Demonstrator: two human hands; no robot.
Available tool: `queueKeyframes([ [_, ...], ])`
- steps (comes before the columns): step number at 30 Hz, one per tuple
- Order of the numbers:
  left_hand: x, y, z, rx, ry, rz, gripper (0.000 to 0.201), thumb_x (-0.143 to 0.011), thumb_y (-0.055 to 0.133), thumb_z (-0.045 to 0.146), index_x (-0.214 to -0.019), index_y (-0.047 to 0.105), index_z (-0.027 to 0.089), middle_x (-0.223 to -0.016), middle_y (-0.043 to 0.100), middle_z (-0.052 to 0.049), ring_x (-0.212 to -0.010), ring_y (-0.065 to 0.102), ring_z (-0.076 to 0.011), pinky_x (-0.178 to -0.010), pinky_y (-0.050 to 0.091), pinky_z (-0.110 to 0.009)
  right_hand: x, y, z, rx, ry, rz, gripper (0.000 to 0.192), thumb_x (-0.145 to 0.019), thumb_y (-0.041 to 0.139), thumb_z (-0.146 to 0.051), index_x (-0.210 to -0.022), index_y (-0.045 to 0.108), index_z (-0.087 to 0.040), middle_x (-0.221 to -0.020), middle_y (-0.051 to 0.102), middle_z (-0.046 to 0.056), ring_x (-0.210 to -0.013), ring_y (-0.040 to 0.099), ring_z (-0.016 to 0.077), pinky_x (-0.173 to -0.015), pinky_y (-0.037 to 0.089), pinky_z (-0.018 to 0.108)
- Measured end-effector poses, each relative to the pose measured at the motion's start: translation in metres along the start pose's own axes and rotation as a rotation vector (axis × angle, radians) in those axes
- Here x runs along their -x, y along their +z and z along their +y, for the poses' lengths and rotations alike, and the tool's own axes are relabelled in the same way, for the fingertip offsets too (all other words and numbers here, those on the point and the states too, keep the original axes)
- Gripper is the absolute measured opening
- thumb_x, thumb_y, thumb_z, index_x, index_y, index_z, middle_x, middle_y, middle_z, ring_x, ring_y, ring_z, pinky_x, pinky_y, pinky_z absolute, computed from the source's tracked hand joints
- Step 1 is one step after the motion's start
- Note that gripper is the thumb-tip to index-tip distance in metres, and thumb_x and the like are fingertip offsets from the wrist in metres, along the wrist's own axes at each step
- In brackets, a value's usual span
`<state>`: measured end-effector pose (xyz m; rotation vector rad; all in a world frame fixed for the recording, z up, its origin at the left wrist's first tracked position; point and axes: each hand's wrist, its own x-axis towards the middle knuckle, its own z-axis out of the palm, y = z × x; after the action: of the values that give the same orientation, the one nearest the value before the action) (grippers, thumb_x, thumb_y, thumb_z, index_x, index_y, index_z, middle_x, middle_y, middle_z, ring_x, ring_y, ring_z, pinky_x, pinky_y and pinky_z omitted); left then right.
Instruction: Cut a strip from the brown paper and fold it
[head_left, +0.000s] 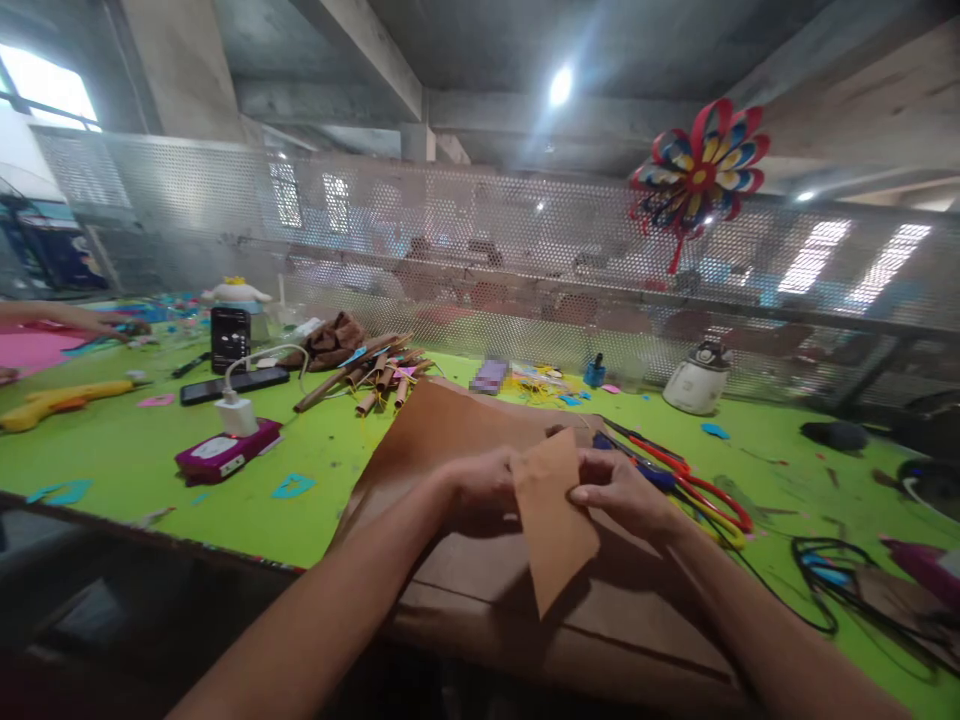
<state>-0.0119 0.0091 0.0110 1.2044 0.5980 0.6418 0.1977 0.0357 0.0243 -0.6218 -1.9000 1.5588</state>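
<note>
In the head view, at lower centre of the frame, the left hand [480, 488] and the right hand [619, 495] both pinched a small brown paper piece [553, 520], fingers closed on its upper edges, its point hanging down over a larger brown sheet [450, 425] on the green table [135, 455]. Red-handled scissors [701, 490] lay just right of the right hand, rolled brown paper tubes [375, 375] sat well apart at upper left of centre, and a colourful pinwheel [701, 170] hung at upper right.

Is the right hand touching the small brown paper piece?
Touching. The head view shows the right hand with its fingertips pinching the paper piece's right edge.
</note>
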Motion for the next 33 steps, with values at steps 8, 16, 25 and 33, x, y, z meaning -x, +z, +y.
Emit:
queueKeyframes([
  [8,0.001,-0.018,0.028,-0.587,0.038,0.249,0.048,-0.078,0.057,0.054,-0.096,0.069,0.011,-0.089,0.067,-0.009,-0.079,0.056,-0.0156,-0.072,0.040,-0.026,-0.007,-0.007,0.010,0.522,0.096,-0.171,0.034,-0.076,0.063,-0.045,-0.081,0.068,-0.013,-0.071,0.061,0.000,-0.067,0.052,0.0140,-0.063,0.040,0.024],
  [16,-0.009,-0.023,0.009,-1.070,0.038,0.169,0.027,-0.075,0.058,0.030,-0.090,0.071,0.012,-0.075,0.065,-0.003,-0.068,0.052,-0.0138,-0.062,0.037,-0.025,-0.013,-0.004,0.025,0.653,0.053,-0.085,0.036,-0.080,0.057,-0.043,-0.092,0.071,-0.011,-0.079,0.068,0.003,-0.074,0.057,0.0173,-0.069,0.043,0.026],
  [25,-0.015,-0.029,0.002,-1.188,-0.077,0.247,0.017,-0.068,0.061,0.022,-0.080,0.068,0.011,-0.064,0.057,0.000,-0.060,0.048,-0.0115,-0.054,0.035,-0.021,-0.014,0.000,0.030,0.874,-0.089,-0.046,0.022,-0.084,0.054,-0.030,-0.088,0.070,-0.014,-0.083,0.068,0.006,-0.078,0.059,0.0184,-0.072,0.043,0.029],
  [33,-0.019,-0.021,0.001,-1.371,0.042,0.250,0.015,-0.074,0.060,0.026,-0.078,0.070,0.014,-0.070,0.062,-0.002,-0.064,0.051,-0.0133,-0.057,0.036,-0.023,-0.015,0.002,0.037,1.006,-0.194,-0.019,0.013,-0.084,0.057,-0.024,-0.081,0.065,-0.015,-0.081,0.063,0.007,-0.073,0.055,0.0166,-0.067,0.041,0.027],
])
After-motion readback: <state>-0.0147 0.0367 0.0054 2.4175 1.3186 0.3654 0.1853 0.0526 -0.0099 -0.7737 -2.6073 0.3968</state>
